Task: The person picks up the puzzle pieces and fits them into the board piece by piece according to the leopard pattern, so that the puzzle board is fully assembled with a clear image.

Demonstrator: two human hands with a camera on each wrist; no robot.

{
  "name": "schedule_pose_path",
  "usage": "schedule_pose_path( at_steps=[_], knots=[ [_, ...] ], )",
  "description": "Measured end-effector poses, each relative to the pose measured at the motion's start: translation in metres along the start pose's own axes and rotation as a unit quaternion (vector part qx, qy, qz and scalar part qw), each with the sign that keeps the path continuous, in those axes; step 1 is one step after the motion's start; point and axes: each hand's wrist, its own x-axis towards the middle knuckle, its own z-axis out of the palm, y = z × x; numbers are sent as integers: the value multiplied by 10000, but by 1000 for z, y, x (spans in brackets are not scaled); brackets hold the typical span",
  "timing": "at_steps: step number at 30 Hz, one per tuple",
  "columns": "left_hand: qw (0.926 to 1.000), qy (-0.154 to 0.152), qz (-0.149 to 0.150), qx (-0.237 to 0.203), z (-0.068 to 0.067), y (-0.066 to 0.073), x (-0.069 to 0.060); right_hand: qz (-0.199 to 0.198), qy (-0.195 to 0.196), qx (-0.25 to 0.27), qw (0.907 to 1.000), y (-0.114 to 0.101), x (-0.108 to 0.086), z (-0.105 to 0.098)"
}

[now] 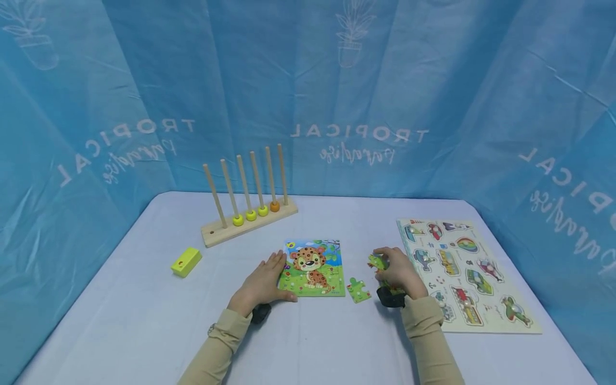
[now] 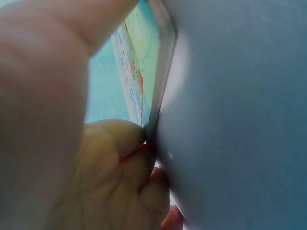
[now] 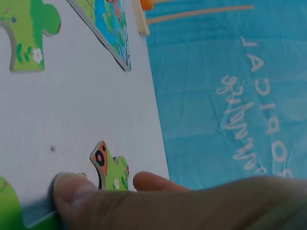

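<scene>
Leopard puzzle: lies flat near the middle of what my head camera covers, a spotted cub on green grass under blue sky.
Loose piece: green with a knob, on its own just off the puzzle's lower right side.
Small green piece: further right, lying between the thumb and a finger; my right wrist feed gives it a red-orange tip with a dark ring.
Third green piece: low in that same feed, partly behind the thumb.
Left hand: I see the fingers extended along the puzzle's left edge and touching it, thumb spread out by the lower left corner.
Right hand: fingers bent over the small green piece, thumb and finger apart; I cannot tell whether they pinch it.
Vehicle board: pale, angled, just right of the right hand, filled with vehicle shapes.
Yellow block: well left of the puzzle.
Peg rack: wooden, behind the puzzle to the left, six upright rods, three yellow beads and one orange bead.
Surface: white, under everything.
Blue curtain: hangs around the back and sides, its lettering mirrored to me.
</scene>
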Motion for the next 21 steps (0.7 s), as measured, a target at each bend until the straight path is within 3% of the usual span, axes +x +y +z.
schedule_pose_path(
  at_steps=[9, 13, 21],
  knots=[
    [10000, 23, 24, -4, 0, 1, 1, 575, -121, 503, 9970, 8, 4, 1],
    [10000, 23, 16, -24, 1, -1, 1, 594, 102, 687, 9958, 11, 5, 3],
    [10000, 0, -5, -56, 3, -2, 2, 617, 249, 1716, 9829, 7, 9, 12]
  ],
)
